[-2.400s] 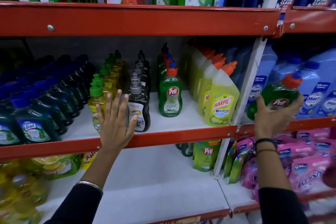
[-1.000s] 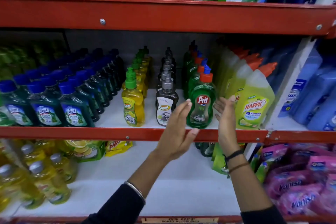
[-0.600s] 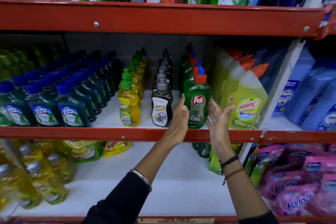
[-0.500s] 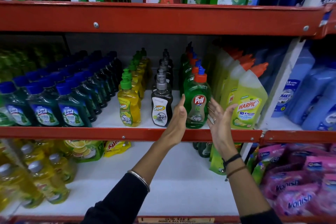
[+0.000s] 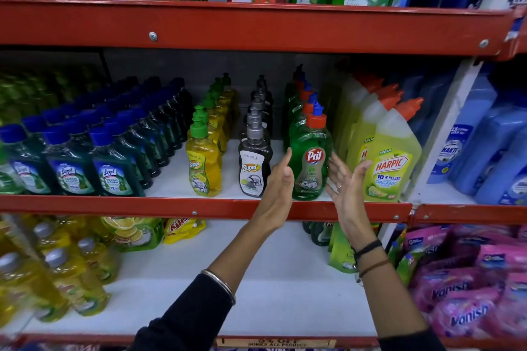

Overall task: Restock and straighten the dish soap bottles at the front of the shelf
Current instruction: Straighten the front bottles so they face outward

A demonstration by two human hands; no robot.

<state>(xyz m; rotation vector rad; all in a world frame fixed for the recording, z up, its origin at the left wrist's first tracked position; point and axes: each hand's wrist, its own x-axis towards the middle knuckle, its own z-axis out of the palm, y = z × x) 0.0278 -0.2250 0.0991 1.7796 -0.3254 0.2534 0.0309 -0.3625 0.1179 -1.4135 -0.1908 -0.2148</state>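
Observation:
A green Pril dish soap bottle (image 5: 310,159) with an orange cap stands upright at the front edge of the middle shelf (image 5: 199,206), heading a row of like bottles. My left hand (image 5: 281,179) is flat and open against the bottle's left side. My right hand (image 5: 343,182) is open just right of it, fingers spread, a small gap from the bottle. To the left stand a dark Super bottle (image 5: 254,164) and a yellow Super bottle (image 5: 204,165), each fronting its own row.
Yellow Harpic bottles (image 5: 392,159) crowd the Pril row's right side. Blue-capped Lizol bottles (image 5: 114,162) fill the left. A white upright post (image 5: 439,134) divides off blue bottles at right. The red upper shelf beam (image 5: 256,27) hangs overhead. Pouches and yellow bottles lie on the shelf below.
The Pril bottle carried in my right hand now stands at the shelf front. Both hands closed in around it; my right hand has let go and eased slightly away.

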